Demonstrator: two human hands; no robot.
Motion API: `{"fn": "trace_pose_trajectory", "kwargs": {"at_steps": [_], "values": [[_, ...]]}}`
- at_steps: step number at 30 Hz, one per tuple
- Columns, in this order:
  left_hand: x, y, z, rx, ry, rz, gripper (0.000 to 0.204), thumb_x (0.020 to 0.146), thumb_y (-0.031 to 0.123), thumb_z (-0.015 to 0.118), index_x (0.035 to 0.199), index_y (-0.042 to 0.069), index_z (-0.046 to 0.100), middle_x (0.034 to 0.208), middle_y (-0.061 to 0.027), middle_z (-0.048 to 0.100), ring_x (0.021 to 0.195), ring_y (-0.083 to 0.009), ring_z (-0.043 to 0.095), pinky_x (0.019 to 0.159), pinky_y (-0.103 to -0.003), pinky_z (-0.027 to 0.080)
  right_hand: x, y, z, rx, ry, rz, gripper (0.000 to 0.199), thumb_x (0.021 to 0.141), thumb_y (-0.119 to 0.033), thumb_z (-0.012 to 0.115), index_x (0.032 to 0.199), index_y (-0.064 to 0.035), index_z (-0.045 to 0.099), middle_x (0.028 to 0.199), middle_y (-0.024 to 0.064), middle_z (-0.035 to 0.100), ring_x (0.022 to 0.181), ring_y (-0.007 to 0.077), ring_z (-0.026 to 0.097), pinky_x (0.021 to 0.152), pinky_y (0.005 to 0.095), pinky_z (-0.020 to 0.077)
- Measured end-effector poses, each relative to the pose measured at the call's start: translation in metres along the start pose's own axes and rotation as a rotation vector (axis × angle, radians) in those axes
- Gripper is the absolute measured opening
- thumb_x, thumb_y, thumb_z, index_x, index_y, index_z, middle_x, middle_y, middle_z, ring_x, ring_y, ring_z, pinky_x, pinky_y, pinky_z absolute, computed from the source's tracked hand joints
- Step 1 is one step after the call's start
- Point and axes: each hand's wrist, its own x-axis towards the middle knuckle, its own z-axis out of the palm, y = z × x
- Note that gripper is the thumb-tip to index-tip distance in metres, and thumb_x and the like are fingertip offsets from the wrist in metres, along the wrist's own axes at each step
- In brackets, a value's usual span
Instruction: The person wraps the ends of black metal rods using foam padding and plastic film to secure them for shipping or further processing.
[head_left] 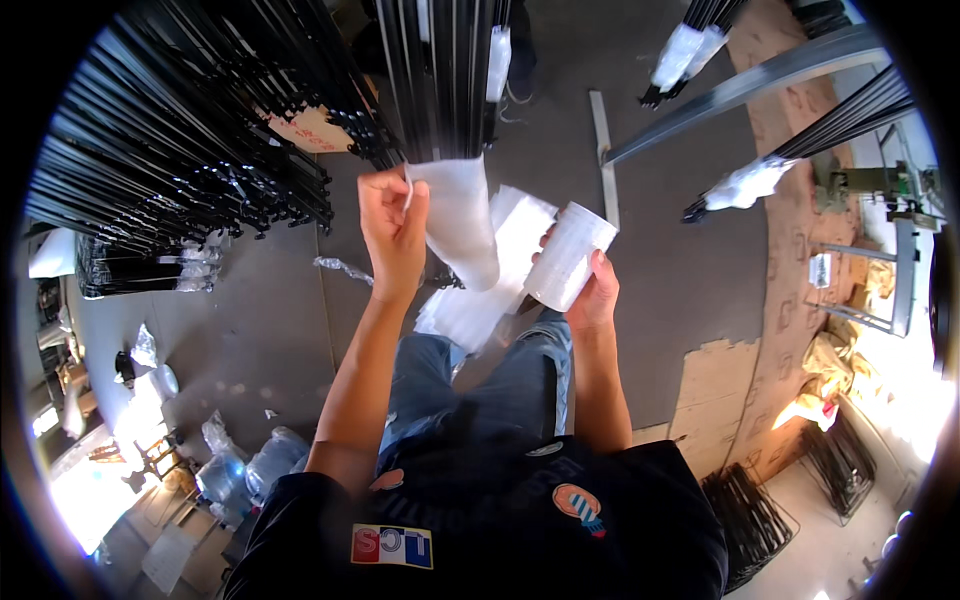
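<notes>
My left hand (392,232) is raised and pinches the upper edge of a strip of translucent white plastic film (460,222). The film hangs down at the end of a bundle of long black metal rods (438,75) that comes in from the top. My right hand (590,290) grips a white roll of the same film (568,255), tilted, just right of the strip. Loose film trails down between my hands toward my jeans.
More black rod bundles (180,170) are stacked at the left, and others with wrapped white ends (745,185) stick in from the upper right. A grey metal bar (740,90) crosses the top right. Cardboard sheets (715,385) lie on the grey floor, and plastic scraps (225,465) lie lower left.
</notes>
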Motion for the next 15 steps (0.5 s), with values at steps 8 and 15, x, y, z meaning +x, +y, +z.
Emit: {"fn": "trace_pose_trajectory", "kwargs": {"at_steps": [8, 15], "values": [[-0.014, 0.013, 0.010, -0.104, -0.035, -0.100, 0.015, 0.080, -0.004, 0.047, 0.089, 0.007, 0.042, 0.087, 0.0006, 0.044, 0.078, -0.0067, 0.041, 0.071, -0.018, 0.032, 0.024, -0.039, 0.071, 0.143, -0.323, 0.196, 0.074, 0.069, -0.038, 0.066, 0.125, -0.0007, 0.036, 0.111, 0.0143, 0.051, 0.102, 0.0270, 0.050, 0.092, 0.0452, 0.0396], [-0.027, 0.045, 0.012, -0.326, -0.173, -0.277, 0.018, 0.086, 0.017, 0.050, 0.099, 0.006, 0.046, 0.104, -0.0029, 0.050, 0.097, -0.0105, 0.047, 0.084, -0.025, 0.035, 0.020, -0.058, 0.075, 0.042, -0.382, 0.382, 0.062, 0.075, -0.034, 0.062, 0.122, -0.0001, 0.041, 0.117, 0.0175, 0.051, 0.103, 0.0285, 0.052, 0.089, 0.0414, 0.0427]]}}
